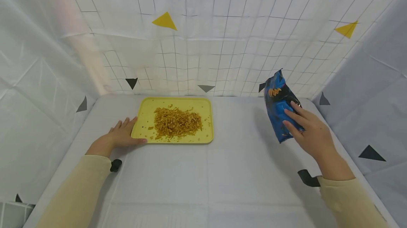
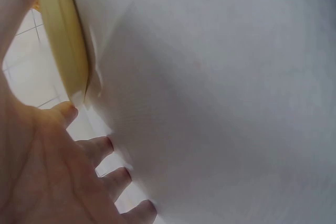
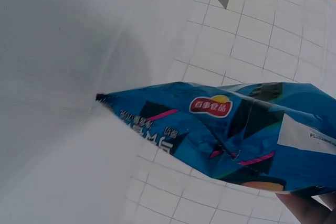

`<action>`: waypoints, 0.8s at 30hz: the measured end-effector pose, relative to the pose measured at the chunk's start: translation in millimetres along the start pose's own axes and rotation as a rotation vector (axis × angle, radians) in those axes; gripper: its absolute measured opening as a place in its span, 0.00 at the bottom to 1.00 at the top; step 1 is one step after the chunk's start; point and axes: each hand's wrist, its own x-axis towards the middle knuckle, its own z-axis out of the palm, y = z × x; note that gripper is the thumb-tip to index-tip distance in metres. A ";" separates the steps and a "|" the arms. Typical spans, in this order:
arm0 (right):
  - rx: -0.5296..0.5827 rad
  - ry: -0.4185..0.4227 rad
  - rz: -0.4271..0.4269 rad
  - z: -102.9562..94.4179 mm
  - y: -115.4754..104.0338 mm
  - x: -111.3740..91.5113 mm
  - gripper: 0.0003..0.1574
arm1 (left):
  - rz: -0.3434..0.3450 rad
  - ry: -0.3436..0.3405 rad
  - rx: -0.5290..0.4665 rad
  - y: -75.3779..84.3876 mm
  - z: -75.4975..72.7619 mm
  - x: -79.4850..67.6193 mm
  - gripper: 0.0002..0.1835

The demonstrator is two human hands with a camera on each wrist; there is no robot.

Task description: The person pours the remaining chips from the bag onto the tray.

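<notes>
My left hand [image 1: 123, 133] rests at the near left corner of a yellow tray [image 1: 206, 139], thumb along its front rim and the other fingers spread toward the left side. A heap of golden broken chip pieces [image 1: 176, 122] lies on the tray, with loose crumbs scattered round it. In the left wrist view the tray's outer side [image 2: 65, 35] runs between thumb and index finger. At the right, my right hand [image 1: 310, 129] holds a blue and black chip bag [image 1: 276, 106] above the table, tilted, its shadow falling below. The right wrist view shows the bag's crumpled printed side [image 3: 210, 135].
A white cloth covers the table [image 1: 178, 178]. Behind stands a white gridded curtain [image 1: 222, 58] with yellow and dark triangle markers. Plain white sheets [image 1: 375, 90] close off both sides. A black wrist mount [image 1: 308, 178] sticks out at the right cuff.
</notes>
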 end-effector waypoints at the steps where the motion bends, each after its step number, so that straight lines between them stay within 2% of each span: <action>1: -0.008 -0.005 -0.007 0.2 0.1 -0.4 0.35 | -0.001 -0.001 -0.001 -0.1 0.1 0.2 0.67; 5: -0.012 -0.012 -0.031 3.3 -1.4 -2.5 0.35 | -0.005 0.000 -0.001 -0.2 0.2 0.6 0.67; 10: 0.002 -0.015 0.013 7.0 -5.0 -5.4 0.36 | -0.001 0.001 0.006 -0.5 0.5 0.8 0.67; 14: 0.068 0.026 0.056 10.8 -8.4 -6.7 0.35 | -0.001 0.002 0.004 -0.2 0.3 0.4 0.67; 19: 0.164 0.060 0.153 17.3 -16.0 -7.7 0.36 | 0.000 0.000 0.007 -0.3 0.0 0.0 0.67; 24: 0.209 0.067 0.266 24.8 -23.4 -6.8 0.35 | -0.002 -0.003 0.007 -1.1 0.6 0.7 0.67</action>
